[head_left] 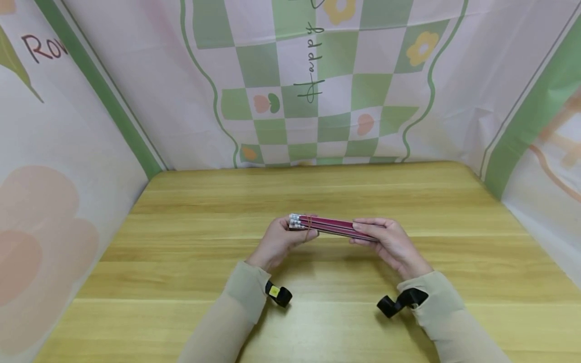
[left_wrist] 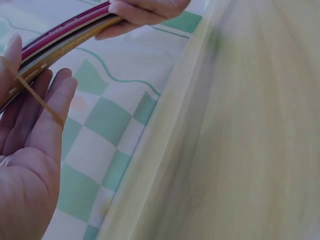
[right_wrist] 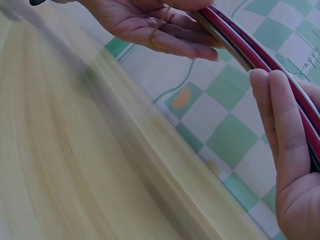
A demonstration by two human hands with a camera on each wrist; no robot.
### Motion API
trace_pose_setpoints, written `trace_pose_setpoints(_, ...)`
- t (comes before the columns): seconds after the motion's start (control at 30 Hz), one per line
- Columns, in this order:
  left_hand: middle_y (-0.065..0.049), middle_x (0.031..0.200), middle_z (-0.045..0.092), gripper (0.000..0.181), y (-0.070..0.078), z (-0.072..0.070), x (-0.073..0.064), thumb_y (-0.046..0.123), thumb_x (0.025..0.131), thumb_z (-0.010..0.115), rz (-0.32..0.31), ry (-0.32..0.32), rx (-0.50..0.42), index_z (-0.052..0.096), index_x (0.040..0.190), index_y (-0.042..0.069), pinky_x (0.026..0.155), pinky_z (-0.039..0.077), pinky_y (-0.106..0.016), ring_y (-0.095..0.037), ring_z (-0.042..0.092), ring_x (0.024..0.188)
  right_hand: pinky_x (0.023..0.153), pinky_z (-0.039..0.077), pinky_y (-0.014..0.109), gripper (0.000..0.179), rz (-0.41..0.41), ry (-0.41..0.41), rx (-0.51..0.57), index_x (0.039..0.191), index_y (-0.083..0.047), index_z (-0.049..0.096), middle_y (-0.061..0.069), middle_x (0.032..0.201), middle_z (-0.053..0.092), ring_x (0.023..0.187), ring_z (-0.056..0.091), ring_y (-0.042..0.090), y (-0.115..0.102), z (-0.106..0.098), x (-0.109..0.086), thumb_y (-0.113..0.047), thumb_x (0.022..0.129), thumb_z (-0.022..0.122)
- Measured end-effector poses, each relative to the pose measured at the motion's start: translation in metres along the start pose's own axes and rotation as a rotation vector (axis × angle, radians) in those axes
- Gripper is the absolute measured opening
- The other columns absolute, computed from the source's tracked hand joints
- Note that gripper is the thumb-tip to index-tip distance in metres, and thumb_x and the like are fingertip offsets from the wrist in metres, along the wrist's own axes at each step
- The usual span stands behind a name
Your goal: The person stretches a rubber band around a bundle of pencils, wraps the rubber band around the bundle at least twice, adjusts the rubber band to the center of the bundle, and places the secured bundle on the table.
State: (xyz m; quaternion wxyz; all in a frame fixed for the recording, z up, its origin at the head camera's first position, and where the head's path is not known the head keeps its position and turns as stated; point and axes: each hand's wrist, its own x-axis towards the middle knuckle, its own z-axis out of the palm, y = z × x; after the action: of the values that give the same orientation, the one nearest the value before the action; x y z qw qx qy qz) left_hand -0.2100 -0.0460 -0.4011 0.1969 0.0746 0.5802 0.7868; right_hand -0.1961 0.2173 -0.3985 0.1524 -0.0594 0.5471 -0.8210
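A bundle of dark red striped pencils [head_left: 333,226] is held level above the table, with its white eraser ends pointing left. My left hand [head_left: 282,241] holds the bundle near the erasers between thumb and fingers. A tan rubber band [left_wrist: 40,97] runs across the pencils and is stretched from the left thumb to a finger. In the head view the rubber band also shows around the pencils just behind the erasers. At the other end, my right hand [head_left: 394,244] grips the bundle, thumb on top and fingers beneath. The pencils' far tips are hidden by this hand.
A wood-grain table [head_left: 181,262] lies under both hands. Behind it hangs a cloth backdrop [head_left: 299,121] with green and white checks, and printed cloth walls stand at left and right. Black camera straps [head_left: 404,301] are on both wrists.
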Motion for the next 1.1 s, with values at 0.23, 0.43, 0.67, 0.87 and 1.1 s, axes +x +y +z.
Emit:
trace_pose_setpoints(0.23,-0.007,0.103,0.072,0.019,-0.001,0.002,0.000,-0.010,0.091,0.061,0.016,-0.033,-0.159,0.067,0.107,-0.001,0.096,0.055,-0.034,-0.019,0.072,0.097,0.080,0.060,0.029,0.025,-0.024,0.044,0.006,0.092,-0.011,0.079,0.006,0.097,0.073,0.083,0.075,0.019,0.000,0.006,0.000,0.003,0.096,0.059)
trace_pose_setpoints(0.43,-0.016,0.115,0.070,0.024,-0.004,0.006,0.001,-0.008,0.094,0.059,0.027,-0.044,-0.200,0.062,0.118,-0.008,0.096,0.055,-0.034,-0.021,0.072,0.100,0.080,0.060,0.031,0.025,-0.067,0.076,0.044,0.094,-0.008,0.079,0.008,0.096,0.075,0.081,0.075,0.022,0.003,0.008,0.001,0.005,0.095,0.059)
trace_pose_setpoints(0.67,-0.024,0.119,0.067,0.034,-0.006,0.007,0.002,-0.004,0.097,0.056,0.018,-0.025,-0.188,0.053,0.129,-0.016,0.095,0.055,-0.034,-0.020,0.073,0.099,0.079,0.059,0.029,0.024,-0.111,0.117,0.064,0.095,-0.007,0.079,0.008,0.096,0.074,0.079,0.075,0.021,0.006,0.011,0.002,0.005,0.096,0.058)
trace_pose_setpoints(0.87,-0.032,0.125,0.062,0.030,-0.006,0.008,0.004,-0.002,0.098,0.055,0.005,0.017,-0.202,0.055,0.125,-0.016,0.095,0.055,-0.034,-0.018,0.073,0.096,0.078,0.059,0.030,0.027,-0.150,0.165,0.073,0.090,-0.010,0.079,0.007,0.095,0.075,0.080,0.076,0.021,0.007,0.017,0.001,0.007,0.094,0.059)
trace_pose_setpoints(1.1,-0.014,0.102,0.075,0.034,-0.007,0.007,0.003,0.002,0.097,0.059,0.006,0.042,-0.102,0.055,0.126,-0.017,0.092,0.057,-0.034,-0.016,0.074,0.089,0.074,0.060,0.029,0.026,-0.216,0.242,0.079,0.088,-0.009,0.079,0.008,0.088,0.077,0.077,0.076,0.019,0.008,0.024,0.001,0.008,0.093,0.060)
